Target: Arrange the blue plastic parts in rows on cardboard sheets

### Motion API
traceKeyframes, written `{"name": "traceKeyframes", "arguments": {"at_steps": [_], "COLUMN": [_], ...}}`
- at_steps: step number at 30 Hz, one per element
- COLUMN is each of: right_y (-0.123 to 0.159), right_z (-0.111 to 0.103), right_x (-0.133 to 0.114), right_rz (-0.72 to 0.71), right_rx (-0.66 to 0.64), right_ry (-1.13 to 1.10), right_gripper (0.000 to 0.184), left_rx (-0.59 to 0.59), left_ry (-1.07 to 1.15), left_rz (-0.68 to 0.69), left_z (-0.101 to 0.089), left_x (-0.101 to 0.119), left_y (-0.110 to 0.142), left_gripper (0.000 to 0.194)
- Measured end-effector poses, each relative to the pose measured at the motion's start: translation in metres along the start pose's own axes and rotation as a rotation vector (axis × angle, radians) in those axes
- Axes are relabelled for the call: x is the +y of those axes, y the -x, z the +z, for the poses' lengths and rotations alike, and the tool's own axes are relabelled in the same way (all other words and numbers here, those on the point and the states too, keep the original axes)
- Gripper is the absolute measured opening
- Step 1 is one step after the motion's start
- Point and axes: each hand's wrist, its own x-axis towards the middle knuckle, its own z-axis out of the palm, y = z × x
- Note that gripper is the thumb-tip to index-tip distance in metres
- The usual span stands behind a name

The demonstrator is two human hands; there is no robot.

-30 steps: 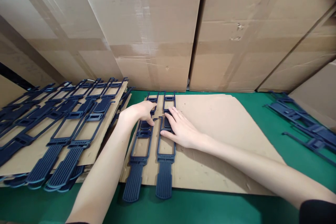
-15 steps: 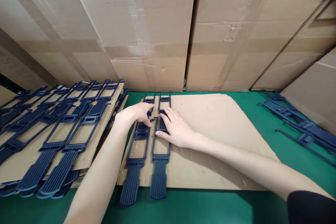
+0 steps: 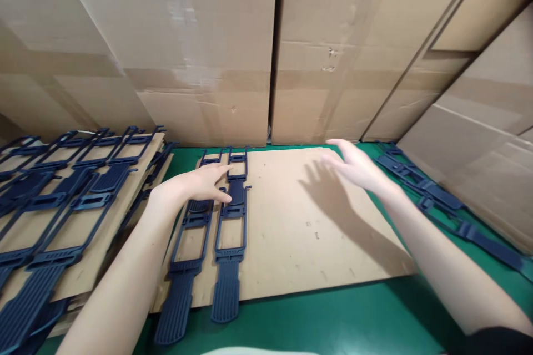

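Over the left part of a cardboard sheet [image 3: 300, 255], my left hand [image 3: 205, 183] hovers or rests at the upper ends of the dark blue plastic frames, thumb and fingers apart. One frame with a ribbed paddle end [image 3: 227, 283] lies to the right of a second ribbed frame [image 3: 177, 299]; both paddles stick out past the sheet's near edge. Whether my left fingers touch them I cannot tell. My right hand [image 3: 353, 163] is raised above the sheet's far right part, fingers spread and holding nothing, its shadow falling on the cardboard.
On the left stands a stack of cardboard sheets [image 3: 83, 283] layered with more blue plastic frames [image 3: 62, 199]. Several loose blue frames [image 3: 425, 183] lie on the green table [image 3: 333, 321] at right. Large cardboard boxes [image 3: 208, 55] wall off the back.
My right hand has left the frames and moved right, up over the sheet. My left hand stays by the frames. The view has turned to the right.
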Motion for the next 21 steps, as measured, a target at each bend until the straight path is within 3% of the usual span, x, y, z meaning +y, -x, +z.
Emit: {"name": "traceKeyframes", "arguments": {"at_steps": [3, 6, 9, 12, 16, 21], "right_y": [0.036, 0.081, 0.114, 0.130, 0.134, 0.132], "right_z": [-0.039, -0.062, -0.067, -0.065, -0.063, -0.055], "right_x": [0.073, 0.133, 0.170, 0.178, 0.170, 0.170], "right_rz": [0.272, 0.470, 0.501, 0.567, 0.616, 0.593], "right_rx": [0.026, -0.040, -0.132, -0.136, -0.133, 0.004], "right_ry": [0.179, 0.429, 0.479, 0.495, 0.454, 0.459], "right_gripper": [0.062, 0.066, 0.067, 0.072, 0.074, 0.064], "left_rx": [-0.017, -0.016, -0.015, -0.026, -0.009, 0.010], "left_ry": [0.036, 0.040, 0.037, 0.031, 0.050, 0.097], "left_rz": [0.054, 0.073, 0.056, 0.054, 0.055, 0.107], "left_z": [0.004, 0.007, 0.007, 0.007, 0.008, 0.009], "left_x": [0.003, 0.005, 0.007, 0.007, 0.006, 0.006], "left_y": [-0.004, -0.008, -0.010, -0.010, -0.011, -0.009], "left_gripper": [0.095, 0.095, 0.097, 0.096, 0.099, 0.096]}}
